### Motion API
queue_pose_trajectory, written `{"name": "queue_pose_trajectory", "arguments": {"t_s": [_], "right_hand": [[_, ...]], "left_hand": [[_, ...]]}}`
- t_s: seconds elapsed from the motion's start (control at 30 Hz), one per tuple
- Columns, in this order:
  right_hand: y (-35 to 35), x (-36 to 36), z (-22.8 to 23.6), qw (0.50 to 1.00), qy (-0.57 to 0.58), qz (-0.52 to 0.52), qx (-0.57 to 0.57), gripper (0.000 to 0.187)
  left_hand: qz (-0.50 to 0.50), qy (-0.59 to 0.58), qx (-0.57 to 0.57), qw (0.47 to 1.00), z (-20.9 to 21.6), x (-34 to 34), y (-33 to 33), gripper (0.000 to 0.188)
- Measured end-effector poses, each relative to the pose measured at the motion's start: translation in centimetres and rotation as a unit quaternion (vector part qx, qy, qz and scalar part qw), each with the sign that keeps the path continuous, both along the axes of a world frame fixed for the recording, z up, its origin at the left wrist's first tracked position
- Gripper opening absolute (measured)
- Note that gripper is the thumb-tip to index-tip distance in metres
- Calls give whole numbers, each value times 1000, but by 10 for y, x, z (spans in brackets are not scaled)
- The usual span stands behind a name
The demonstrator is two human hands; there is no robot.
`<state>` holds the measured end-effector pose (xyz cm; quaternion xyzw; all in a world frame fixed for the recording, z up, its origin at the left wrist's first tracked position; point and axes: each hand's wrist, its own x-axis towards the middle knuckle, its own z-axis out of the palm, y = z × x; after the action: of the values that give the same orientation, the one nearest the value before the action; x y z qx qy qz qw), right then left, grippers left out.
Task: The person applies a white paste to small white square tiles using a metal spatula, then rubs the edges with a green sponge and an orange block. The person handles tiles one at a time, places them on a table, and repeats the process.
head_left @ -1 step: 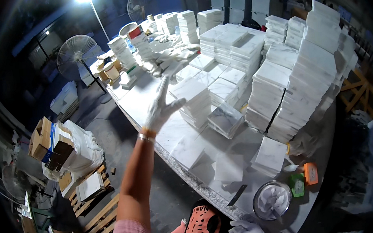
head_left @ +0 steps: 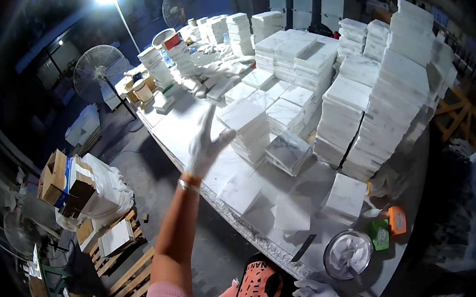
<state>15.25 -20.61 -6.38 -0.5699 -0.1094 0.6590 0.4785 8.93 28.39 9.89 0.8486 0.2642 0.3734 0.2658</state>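
Observation:
My left hand [head_left: 201, 147], in a white glove, reaches over the table with its fingers and thumb spread and nothing in them. Just right of its thumb stands a squared stack of white marble tiles [head_left: 242, 115]. My right hand [head_left: 319, 295], also gloved, is low at the table's near edge, partly cut off by the picture's rim. Its fingers are apart and appear to hold nothing. Near it are a bowl of white paste [head_left: 349, 253] with a tool in it and a dark flat strip [head_left: 304, 248]. Single tiles [head_left: 239, 193] lie flat between the hands.
Tall marble tile stacks [head_left: 391, 90] fill the table's right side. A green box [head_left: 379, 234] and an orange box [head_left: 396, 220] sit beside the bowl. On the floor to the left are cartons [head_left: 65, 180] and wooden pallets [head_left: 130, 276]; a standing fan [head_left: 99, 70] is farther back.
My left hand has drawn back slightly toward me, its fingers still spread. My right hand has hardly moved. The tiles stay where they were.

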Motion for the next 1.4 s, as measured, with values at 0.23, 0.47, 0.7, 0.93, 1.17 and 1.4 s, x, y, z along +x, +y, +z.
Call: {"name": "queue_pose_trajectory", "arguments": {"t_s": [0.23, 0.47, 0.7, 0.93, 1.17, 1.4], "right_hand": [[9, 3, 24, 996, -52, 73, -26, 42], [6, 0, 21, 994, -95, 53, 23, 38], [6, 0, 26, 991, -115, 57, 33, 41], [10, -7, 24, 997, -76, 2, 0, 44], [12, -16, 35, 976, 18, -148, 160, 57], [-7, -18, 60, 946, -232, -196, 111, 28]], "left_hand": [[-136, 85, 18, 987, -90, -27, -136, 76], [-174, 269, 72, 944, -128, 14, -153, 102], [-234, 316, -32, 919, -97, 32, -155, 98], [-163, 67, 6, 984, -116, -15, -194, 91], [-207, 102, -34, 972, -97, -67, -282, 123], [-222, 45, -208, 952, -101, -87, -316, 116]]}}
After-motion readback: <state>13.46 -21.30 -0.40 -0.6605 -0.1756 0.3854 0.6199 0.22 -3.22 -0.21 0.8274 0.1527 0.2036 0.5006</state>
